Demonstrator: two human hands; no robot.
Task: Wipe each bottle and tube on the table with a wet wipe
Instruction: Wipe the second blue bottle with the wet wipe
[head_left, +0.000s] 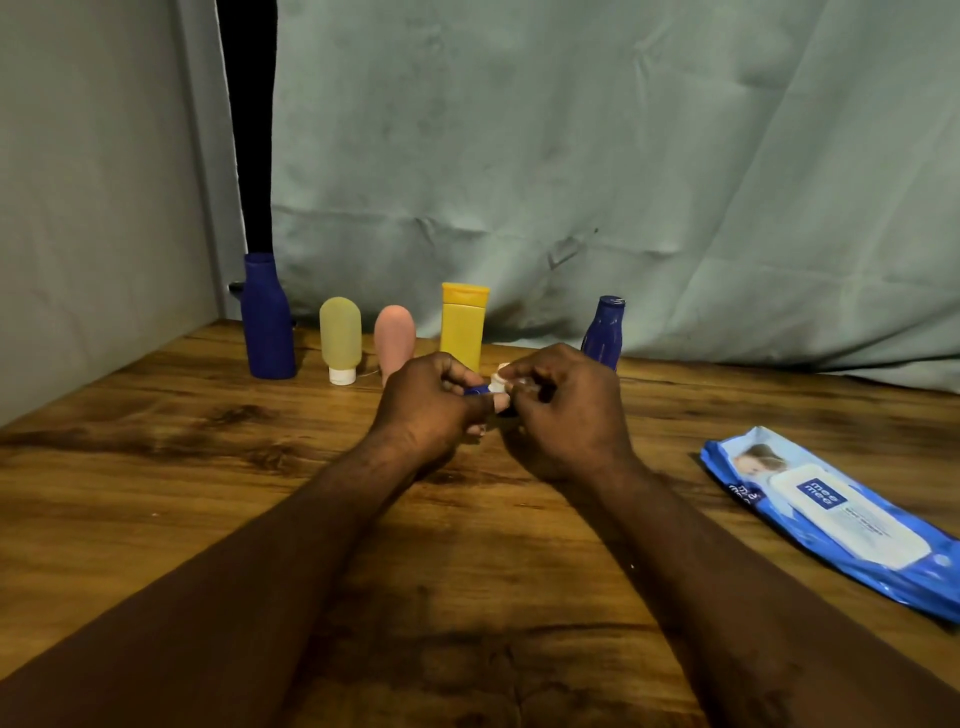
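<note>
Both forearms bare, entering from the lower corners and converging toward centre. The left hand (434, 402) is back-up, fingers curled, thumb and forefinger pinching a small blue item (477, 389). The right hand (569, 408) is also back-up, fingers curled inward, fingertips pinching a small white item (500, 383); what it is cannot be told. Hands nearly touching, fingertips facing each other. Wrists roughly in line with the forearms.

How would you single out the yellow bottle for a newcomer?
On the wooden table, a row of containers stands along the far edge before the curtain. The yellow bottle is fourth from the left, right of the pink tube: the only flat-sided one, with a wide orange cap.
</note>
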